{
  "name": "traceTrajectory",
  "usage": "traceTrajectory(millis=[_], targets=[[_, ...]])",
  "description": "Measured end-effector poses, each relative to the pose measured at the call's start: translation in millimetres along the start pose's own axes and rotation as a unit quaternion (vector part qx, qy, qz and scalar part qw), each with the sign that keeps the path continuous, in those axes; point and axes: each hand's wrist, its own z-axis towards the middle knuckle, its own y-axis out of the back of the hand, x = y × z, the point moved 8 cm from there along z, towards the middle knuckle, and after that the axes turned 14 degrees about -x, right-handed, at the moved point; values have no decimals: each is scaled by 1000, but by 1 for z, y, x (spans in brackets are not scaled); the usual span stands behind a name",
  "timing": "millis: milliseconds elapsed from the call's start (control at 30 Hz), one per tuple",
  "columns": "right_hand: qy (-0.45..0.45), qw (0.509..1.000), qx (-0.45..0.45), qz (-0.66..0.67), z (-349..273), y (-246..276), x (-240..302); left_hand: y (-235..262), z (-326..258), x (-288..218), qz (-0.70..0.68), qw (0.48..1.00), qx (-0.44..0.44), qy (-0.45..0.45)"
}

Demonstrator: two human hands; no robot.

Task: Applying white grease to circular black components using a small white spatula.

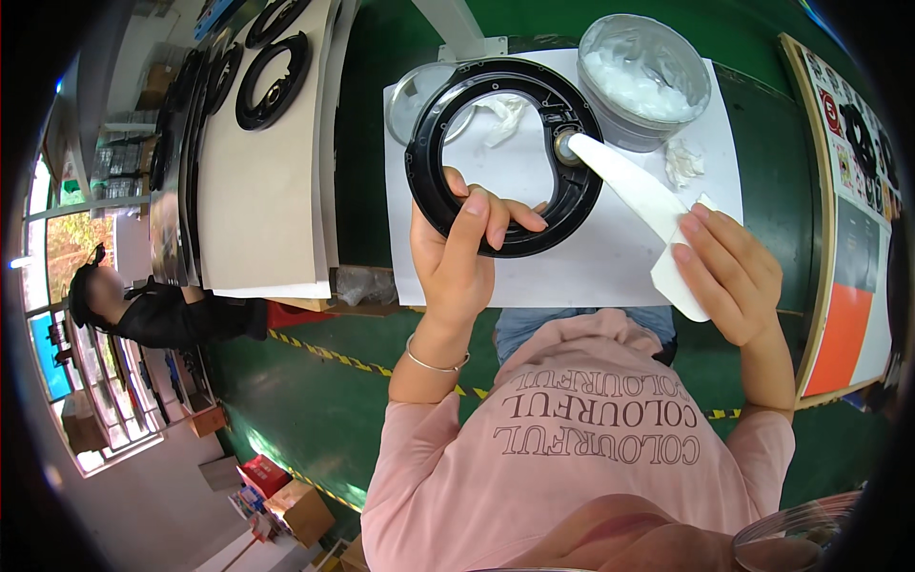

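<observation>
My left hand (456, 250) grips a black plastic ring-shaped housing (424, 157) by its lower left rim, fingers curled through the opening. The ring is tilted up above a white paper sheet (610, 272). In my right hand (732, 272) is a long white spatula (624, 181), pinched near its wide end. Its narrow tip meets or nearly meets a round metal-coloured part (564, 149) on the ring's right side; the exact contact is hidden. Behind the ring, to the right, stands a clear tub (640, 132) holding white grease (637, 81).
Crumpled white tissue (683, 164) lies beside the tub. A clear round lid (405, 103) is partly behind the ring. At left, more black rings (295, 71) rest on a beige board (262, 191). A metal post (453, 29) rises behind; a framed panel (839, 324) borders the right. Another person (157, 315) is at far left.
</observation>
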Motion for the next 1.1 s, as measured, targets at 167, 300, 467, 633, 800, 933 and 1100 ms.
traceTrajectory(millis=[167, 300, 467, 633, 800, 933, 1100], targets=[[6, 1000, -5, 2, 0, 2, -2, 1, 0, -3, -5, 1000, -11, 0], [-20, 1000, -13, -12, 1, 11, -11, 2, 4, -4, 4, 1000, -20, 24], [11, 1000, -5, -3, 8, 6, -4, 0, 2, -2, 3, 999, -23, 25], [23, 1000, 2, 2, 2, 4, 0, -2, 2, -2, 1, 999, -19, 27], [27, 1000, 7, -2, 3, 11, -4, -4, 5, -6, 19, 1000, -15, 20], [36, 999, 15, 5, 11, 9, -4, -5, 5, -5, 16, 1000, -2, 12], [44, 999, 19, -5, 3, 9, -6, -6, 6, -5, 23, 1000, -7, 3]])
